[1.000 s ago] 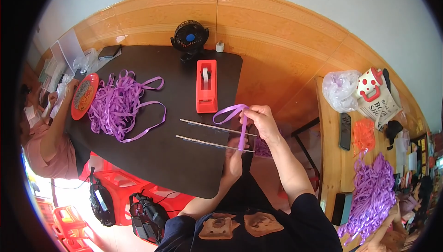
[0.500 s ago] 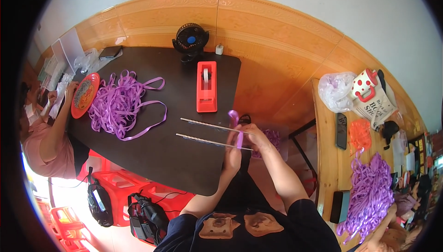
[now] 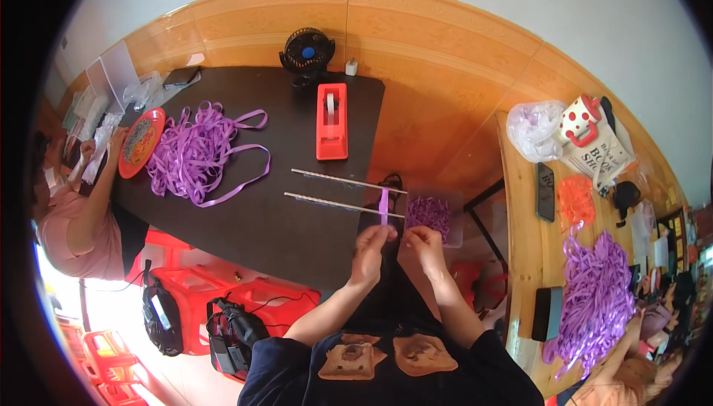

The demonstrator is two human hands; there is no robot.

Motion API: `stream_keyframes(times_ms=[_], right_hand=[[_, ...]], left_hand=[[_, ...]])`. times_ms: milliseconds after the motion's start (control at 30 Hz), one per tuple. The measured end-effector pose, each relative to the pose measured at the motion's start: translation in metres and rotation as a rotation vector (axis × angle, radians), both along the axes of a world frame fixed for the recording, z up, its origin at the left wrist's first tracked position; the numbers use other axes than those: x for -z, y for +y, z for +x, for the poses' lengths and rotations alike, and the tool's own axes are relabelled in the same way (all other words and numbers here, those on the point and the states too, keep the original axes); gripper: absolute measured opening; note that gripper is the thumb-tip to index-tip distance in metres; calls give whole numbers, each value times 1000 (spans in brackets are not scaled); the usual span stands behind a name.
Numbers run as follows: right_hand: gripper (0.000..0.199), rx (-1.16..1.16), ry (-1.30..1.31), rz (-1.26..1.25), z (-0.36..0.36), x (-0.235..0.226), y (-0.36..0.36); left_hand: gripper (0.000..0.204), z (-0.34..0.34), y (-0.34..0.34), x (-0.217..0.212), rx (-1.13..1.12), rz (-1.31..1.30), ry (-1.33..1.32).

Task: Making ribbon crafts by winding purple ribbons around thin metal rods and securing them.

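Note:
My left hand (image 3: 371,246) and my right hand (image 3: 425,242) are close together at the near right corner of the dark table (image 3: 223,213). The left pinches the end of a short purple ribbon strip (image 3: 384,206) that runs up over two thin metal rods (image 3: 345,193) lying side by side on the table and sticking out past its edge. My right hand is closed just right of the strip's lower end; I cannot tell whether it touches it. A clear box of purple ribbon pieces (image 3: 428,215) sits just beyond my right hand.
A red tape dispenser (image 3: 331,121), a heap of purple ribbon (image 3: 194,152), a red plate (image 3: 140,142) and a black fan (image 3: 307,51) are on the table. Another person (image 3: 78,213) sits at its left. A wooden bench on the right carries more ribbon (image 3: 590,302), bags and phones.
My hands came down from above the rods toward me. The ribbon loop held up earlier now lies as a strip across the rods.

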State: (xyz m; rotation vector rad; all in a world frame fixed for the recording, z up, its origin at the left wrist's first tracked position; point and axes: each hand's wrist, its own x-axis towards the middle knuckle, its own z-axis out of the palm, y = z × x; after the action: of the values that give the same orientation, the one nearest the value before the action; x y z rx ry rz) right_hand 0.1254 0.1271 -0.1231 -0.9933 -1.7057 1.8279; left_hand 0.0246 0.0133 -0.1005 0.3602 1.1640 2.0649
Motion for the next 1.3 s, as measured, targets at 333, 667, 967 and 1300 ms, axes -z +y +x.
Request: stream_keyframes(times_ms=[333,667,967,1300], right_hand=[[12,97,346,214,-31,-68,14],[12,-374,325,43,-62,-42,25],[10,-160,313,739,-91,-49,68],[13,-82,315,1543,-112,-117,82]], left_hand=[[17,16,-15,11,-41,-151,-52],[16,9,-8,27,-11,-148,-59],[32,15,1,-22,-258,-196,387],[31,-15,28,-18,120,355,-746]])
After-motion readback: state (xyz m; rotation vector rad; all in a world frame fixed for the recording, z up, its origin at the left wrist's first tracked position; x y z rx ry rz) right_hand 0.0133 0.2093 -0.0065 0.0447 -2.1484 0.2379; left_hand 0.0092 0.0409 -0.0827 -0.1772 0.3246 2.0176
